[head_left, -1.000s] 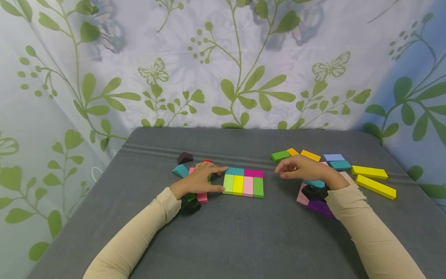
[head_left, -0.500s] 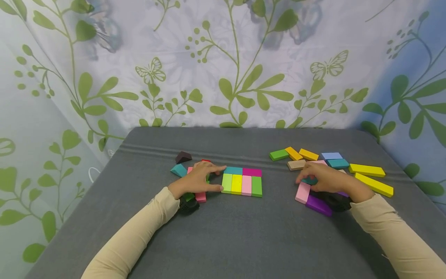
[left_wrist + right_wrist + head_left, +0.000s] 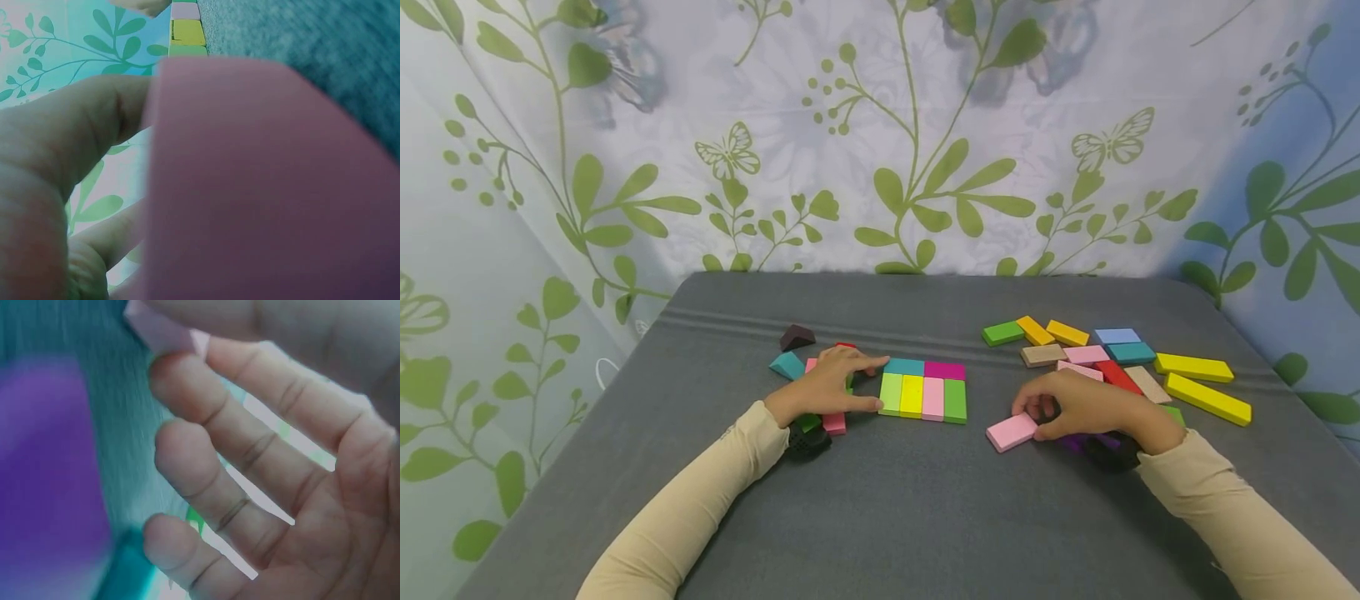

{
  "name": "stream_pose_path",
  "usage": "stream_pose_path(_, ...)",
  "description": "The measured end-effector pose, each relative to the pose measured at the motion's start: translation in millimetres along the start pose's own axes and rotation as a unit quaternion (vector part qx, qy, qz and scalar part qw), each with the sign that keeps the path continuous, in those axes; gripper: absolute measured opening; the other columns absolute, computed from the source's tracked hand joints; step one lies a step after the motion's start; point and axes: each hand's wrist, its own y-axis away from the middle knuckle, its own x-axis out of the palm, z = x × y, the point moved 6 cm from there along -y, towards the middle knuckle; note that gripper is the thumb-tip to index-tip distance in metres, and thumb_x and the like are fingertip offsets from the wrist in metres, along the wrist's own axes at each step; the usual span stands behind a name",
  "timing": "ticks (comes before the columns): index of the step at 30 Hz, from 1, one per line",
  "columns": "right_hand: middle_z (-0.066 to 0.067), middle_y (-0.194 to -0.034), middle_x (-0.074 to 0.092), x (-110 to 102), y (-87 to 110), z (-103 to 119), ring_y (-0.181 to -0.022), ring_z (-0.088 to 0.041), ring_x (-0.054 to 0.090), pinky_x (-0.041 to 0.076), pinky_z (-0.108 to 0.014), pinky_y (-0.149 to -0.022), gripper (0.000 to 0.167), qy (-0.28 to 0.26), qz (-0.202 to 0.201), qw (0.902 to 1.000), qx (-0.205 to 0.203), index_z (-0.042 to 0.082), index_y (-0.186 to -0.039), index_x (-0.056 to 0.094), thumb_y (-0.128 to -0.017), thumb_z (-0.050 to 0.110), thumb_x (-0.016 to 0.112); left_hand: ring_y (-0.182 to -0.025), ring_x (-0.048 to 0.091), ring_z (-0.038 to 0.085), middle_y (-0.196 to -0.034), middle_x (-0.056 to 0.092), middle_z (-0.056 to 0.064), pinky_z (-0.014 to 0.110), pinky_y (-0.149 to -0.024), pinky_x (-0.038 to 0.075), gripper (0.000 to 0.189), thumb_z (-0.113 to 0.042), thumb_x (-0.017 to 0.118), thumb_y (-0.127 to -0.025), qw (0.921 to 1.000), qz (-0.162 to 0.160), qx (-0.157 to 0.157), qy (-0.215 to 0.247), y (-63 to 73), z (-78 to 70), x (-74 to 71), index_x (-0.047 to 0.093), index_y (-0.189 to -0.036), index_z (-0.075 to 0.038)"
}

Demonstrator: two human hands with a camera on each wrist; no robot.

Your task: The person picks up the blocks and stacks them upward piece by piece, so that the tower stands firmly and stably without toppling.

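A flat rectangle of coloured wooden blocks (image 3: 912, 397) lies mid-table: teal and magenta in the back row, lime, yellow, pink and green in front. At its left edge rests my left hand (image 3: 831, 383), the thumb touching the lime block and the index fingertip by the teal one. Thumb and fingertips of my right hand (image 3: 1078, 406) pinch a pink block (image 3: 1011, 432), right of the rectangle; its end also shows in the right wrist view, where the other fingers lie loosely bent. A large blurred pink block (image 3: 250, 187) covers much of the left wrist view.
Loose blocks lie at the right, among them a red block (image 3: 1118, 377), two long yellow blocks (image 3: 1208, 398) and a green block (image 3: 1003, 334). A purple block (image 3: 47, 469) is partly under my right hand. Left are a dark brown block (image 3: 797, 337) and a teal wedge (image 3: 787, 366).
My right hand reached rightward to the loose blocks, took hold of the pink block and drew it left, turning it. My left hand has stayed in place at the rectangle.
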Motion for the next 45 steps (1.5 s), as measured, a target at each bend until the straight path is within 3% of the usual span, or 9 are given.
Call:
stream_pose_path(6, 0.015, -0.090, 0.069, 32, -14.5, -49, -0.078, -0.005, 0.061, 0.053, -0.024, -0.067, 0.027, -0.032, -0.018, 0.9985, -0.041, 0.032, -0.117, 0.077, -0.093, 0.036, 0.089, -0.130, 0.051, 0.035, -0.128, 0.068, 0.009, 0.068, -0.114, 0.027, 0.075, -0.037, 0.079, -0.097, 1.0000, 0.000, 0.000, -0.003, -0.7, 0.1, 0.2, 0.053, -0.160, -0.008)
stream_pose_path(11, 0.005, -0.091, 0.070, 45, -21.3, -41, -0.078, -0.014, 0.063, 0.054, -0.026, -0.066, 0.027, -0.051, -0.024, 0.9967, -0.059, 0.016, -0.118, 0.077, -0.094, 0.025, 0.088, -0.130, 0.052, 0.035, -0.127, 0.069, 0.008, 0.069, -0.113, 0.027, 0.074, -0.037, 0.079, -0.097, 1.0000, -0.003, 0.002, -0.004, -0.1, -0.2, -0.3, 0.054, -0.160, -0.007)
stream_pose_path(15, 0.010, -0.091, 0.071, 54, -29.0, -43, -0.077, -0.009, 0.064, 0.056, -0.026, -0.065, 0.027, -0.099, -0.031, 0.9942, -0.029, 0.022, -0.118, 0.078, -0.094, 0.029, 0.088, -0.130, 0.052, 0.035, -0.127, 0.069, 0.009, 0.069, -0.113, 0.027, 0.074, -0.038, 0.079, -0.097, 1.0000, -0.003, 0.002, -0.005, 0.5, -0.4, -0.7, 0.054, -0.160, -0.007)
stream_pose_path(22, 0.011, -0.086, 0.068, 45, -33.5, 46, -0.074, -0.009, 0.061, 0.055, -0.025, -0.065, 0.020, -0.083, -0.069, 0.9940, -0.021, 0.006, -0.111, 0.079, -0.095, 0.016, 0.084, -0.132, 0.051, 0.036, -0.129, 0.069, 0.008, 0.068, -0.114, 0.027, 0.075, -0.038, 0.078, -0.097, 1.0000, 0.001, 0.000, -0.008, 0.0, 0.6, -0.1, 0.053, -0.161, -0.009)
stream_pose_path(25, 0.011, -0.086, 0.068, 46, -38.7, 64, -0.075, -0.005, 0.059, 0.055, -0.023, -0.067, 0.019, -0.071, -0.082, 0.9941, -0.002, 0.004, -0.110, 0.078, -0.094, 0.011, 0.085, -0.132, 0.050, 0.036, -0.129, 0.068, 0.008, 0.068, -0.114, 0.027, 0.075, -0.038, 0.078, -0.097, 1.0000, 0.002, -0.001, -0.006, 0.1, 0.5, 0.1, 0.052, -0.161, -0.009)
stream_pose_path(31, 0.010, -0.085, 0.068, 50, -51.7, 79, -0.073, -0.003, 0.058, 0.055, -0.023, -0.066, 0.019, -0.031, -0.103, 0.9941, 0.019, 0.006, -0.109, 0.078, -0.092, 0.011, 0.086, -0.131, 0.051, 0.036, -0.128, 0.069, 0.008, 0.069, -0.114, 0.027, 0.072, -0.039, 0.076, -0.099, 1.0000, -0.002, 0.002, -0.001, 0.7, -0.4, -1.1, 0.054, -0.160, -0.008)
stream_pose_path(38, 0.010, -0.080, 0.067, 56, -67.3, 89, -0.068, -0.001, 0.054, 0.052, -0.022, -0.062, 0.018, 0.017, -0.131, 0.9911, 0.012, 0.004, -0.105, 0.077, -0.090, 0.009, 0.087, -0.129, 0.053, 0.035, -0.127, 0.070, 0.008, 0.068, -0.113, 0.029, 0.071, -0.038, 0.075, -0.100, 1.0000, -0.006, 0.004, -0.007, 1.3, -0.4, -1.8, 0.054, -0.160, -0.007)
stream_pose_path(45, 0.010, -0.078, 0.065, 58, -79.3, 97, -0.070, -0.005, 0.055, 0.052, -0.024, -0.065, 0.019, 0.033, -0.135, 0.9897, 0.034, 0.005, -0.103, 0.077, -0.089, 0.012, 0.089, -0.130, 0.052, 0.035, -0.129, 0.069, 0.009, 0.066, -0.114, 0.028, 0.074, -0.039, 0.077, -0.098, 0.9999, 0.000, -0.004, -0.010, -0.3, 1.5, -0.8, 0.053, -0.161, -0.008)
